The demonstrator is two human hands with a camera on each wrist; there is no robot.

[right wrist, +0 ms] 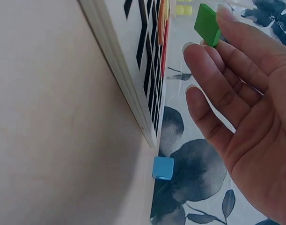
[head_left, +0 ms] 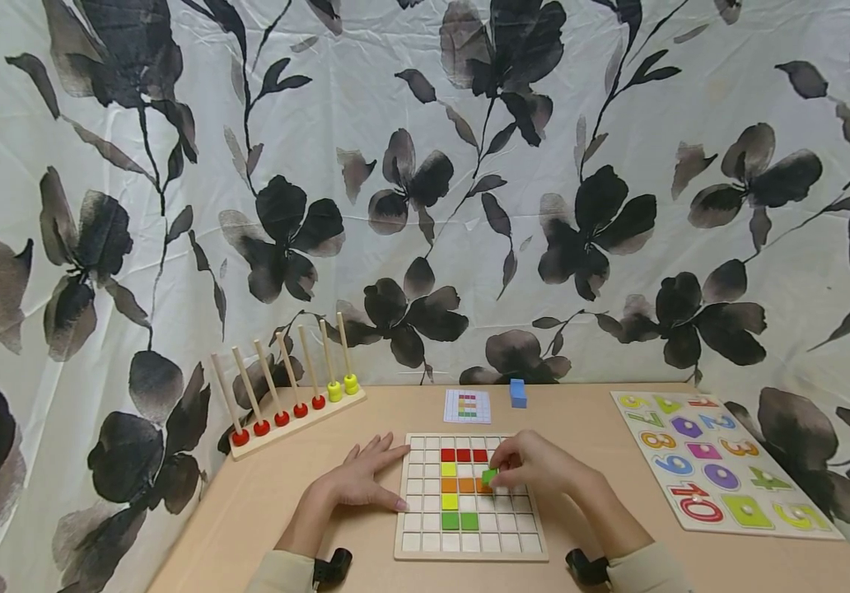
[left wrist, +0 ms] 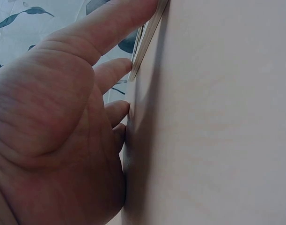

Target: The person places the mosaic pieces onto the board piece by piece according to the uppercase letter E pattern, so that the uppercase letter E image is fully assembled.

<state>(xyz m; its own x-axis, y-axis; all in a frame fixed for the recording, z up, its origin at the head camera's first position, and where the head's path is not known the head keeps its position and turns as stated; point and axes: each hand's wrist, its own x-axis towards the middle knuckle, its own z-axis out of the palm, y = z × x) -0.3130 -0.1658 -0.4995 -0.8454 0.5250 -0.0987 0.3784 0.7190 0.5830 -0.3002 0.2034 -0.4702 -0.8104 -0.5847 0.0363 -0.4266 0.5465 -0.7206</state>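
A white gridded board [head_left: 422,543] with a wooden rim lies on the table. Red tiles [head_left: 464,455], a yellow tile [head_left: 449,469], orange tiles [head_left: 459,486], another yellow tile [head_left: 450,501] and two green tiles [head_left: 460,521] sit in its cells. Between thumb and fingertips, my right hand [head_left: 544,467] pinches a green square tile [right wrist: 207,25], held above the board's right part near the end of the orange row. With fingers spread, my left hand [head_left: 358,479] rests at the board's left edge; its thumb and index finger touch the rim.
Behind the board are a small pattern card [head_left: 467,406] and a blue block [head_left: 517,394]. A wooden peg rack [head_left: 299,422] with red and yellow beads stands back left. A number-and-shape board [head_left: 721,461] lies at right. Floral cloth [head_left: 410,198] hangs behind the table.
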